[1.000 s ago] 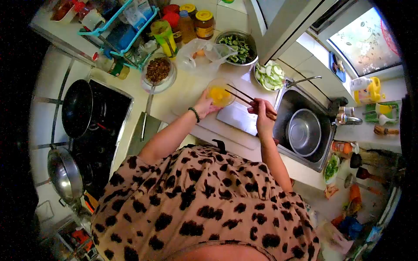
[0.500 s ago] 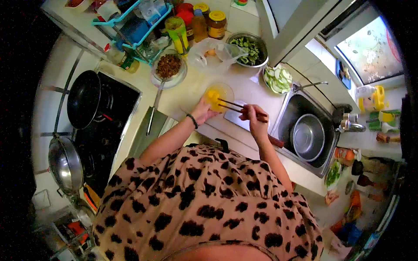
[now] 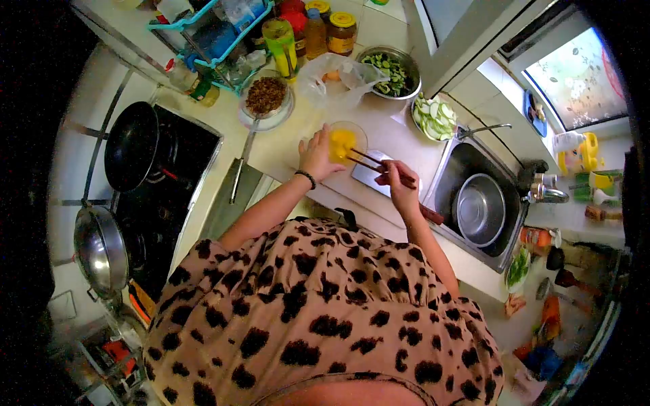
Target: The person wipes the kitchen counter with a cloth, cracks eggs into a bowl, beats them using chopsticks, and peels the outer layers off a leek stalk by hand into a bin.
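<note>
A clear glass bowl [image 3: 361,134] of yellow beaten egg [image 3: 342,140] stands on the counter in front of me. My left hand [image 3: 318,157], with a dark beaded bracelet on the wrist, holds the bowl's left side, the thumb at the near side and the fingers partly spread. My right hand [image 3: 399,184] is closed around a pair of dark chopsticks [image 3: 367,161], whose tips dip into the egg. Under the chopsticks lies a flat, pale silvery object [image 3: 371,177]. A dark reddish-brown handle [image 3: 431,215] shows beyond my right wrist.
Behind the bowl are a plastic bag [image 3: 332,88], a metal bowl of chopped greens [image 3: 414,84] and a bowl of sliced pale-green vegetable [image 3: 435,118]. A strainer of brown bits [image 3: 265,95] sits left. The sink [image 3: 443,179] holds a metal basin [image 3: 479,210]; a black pan [image 3: 132,145] rests on the stove.
My left hand has shifted slightly up along the bowl, its fingers straighter and more spread. The chopsticks remain in the egg, their tips slightly further right. The whole view has moved slightly.
</note>
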Available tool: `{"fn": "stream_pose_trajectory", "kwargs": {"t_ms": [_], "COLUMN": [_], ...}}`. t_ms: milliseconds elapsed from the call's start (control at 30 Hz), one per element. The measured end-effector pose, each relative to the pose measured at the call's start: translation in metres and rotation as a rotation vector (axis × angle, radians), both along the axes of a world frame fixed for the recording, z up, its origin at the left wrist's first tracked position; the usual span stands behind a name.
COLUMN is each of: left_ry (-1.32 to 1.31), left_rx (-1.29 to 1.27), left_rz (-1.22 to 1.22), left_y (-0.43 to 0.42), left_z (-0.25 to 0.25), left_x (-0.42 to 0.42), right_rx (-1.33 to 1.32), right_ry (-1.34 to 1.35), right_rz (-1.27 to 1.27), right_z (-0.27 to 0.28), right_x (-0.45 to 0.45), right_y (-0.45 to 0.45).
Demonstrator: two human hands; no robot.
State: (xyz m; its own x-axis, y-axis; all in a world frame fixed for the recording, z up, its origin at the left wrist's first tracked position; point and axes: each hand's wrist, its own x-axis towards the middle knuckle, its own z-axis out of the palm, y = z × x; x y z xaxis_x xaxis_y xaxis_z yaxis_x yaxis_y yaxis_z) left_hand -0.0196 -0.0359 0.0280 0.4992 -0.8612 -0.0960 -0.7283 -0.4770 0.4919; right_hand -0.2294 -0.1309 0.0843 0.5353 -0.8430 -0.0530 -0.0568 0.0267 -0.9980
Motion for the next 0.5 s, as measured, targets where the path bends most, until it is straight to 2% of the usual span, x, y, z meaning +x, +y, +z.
{"fn": "stream_pose_trajectory", "kwargs": {"t_ms": [33, 67, 100, 167, 233, 300, 333, 367, 500], "left_ry": [-0.009, -0.011, -0.044, -0.076, -0.061, -0.048, -0.039, -0.04, 0.004], "left_rx": [-0.025, -0.031, 0.021, 0.079, 0.04, 0.029, 0.016, 0.016, 0.042], "left_rz": [0.029, 0.031, 0.037, 0.037, 0.034, 0.037, 0.036, 0.035, 0.046], "left_y": [-0.001, -0.006, -0.006, -0.001, -0.006, -0.004, -0.003, -0.003, -0.002], "left_z": [0.0, 0.003, 0.005, 0.005, 0.007, 0.001, -0.002, -0.002, -0.007], "left_x": [0.0, 0.003, 0.003, 0.0, 0.002, 0.002, 0.003, 0.002, 0.002], "right_rx": [0.0, 0.073, 0.039, 0.078, -0.008, 0.028, 0.044, 0.061, 0.031], "right_ry": [0.063, 0.007, -0.079, -0.026, 0.021, -0.065, -0.026, 0.001, 0.005], "right_rz": [0.086, 0.043, -0.069, 0.04, 0.07, -0.069, 0.004, 0.099, 0.063], "right_z": [-0.003, 0.004, -0.003, -0.01, 0.0, 0.002, -0.019, -0.009, -0.015], "right_x": [-0.002, -0.001, 0.0, 0.003, 0.003, 0.002, 0.0, 0.0, -0.002], "right_y": [0.0, -0.003, -0.006, -0.006, -0.005, -0.005, -0.008, -0.003, -0.009]}}
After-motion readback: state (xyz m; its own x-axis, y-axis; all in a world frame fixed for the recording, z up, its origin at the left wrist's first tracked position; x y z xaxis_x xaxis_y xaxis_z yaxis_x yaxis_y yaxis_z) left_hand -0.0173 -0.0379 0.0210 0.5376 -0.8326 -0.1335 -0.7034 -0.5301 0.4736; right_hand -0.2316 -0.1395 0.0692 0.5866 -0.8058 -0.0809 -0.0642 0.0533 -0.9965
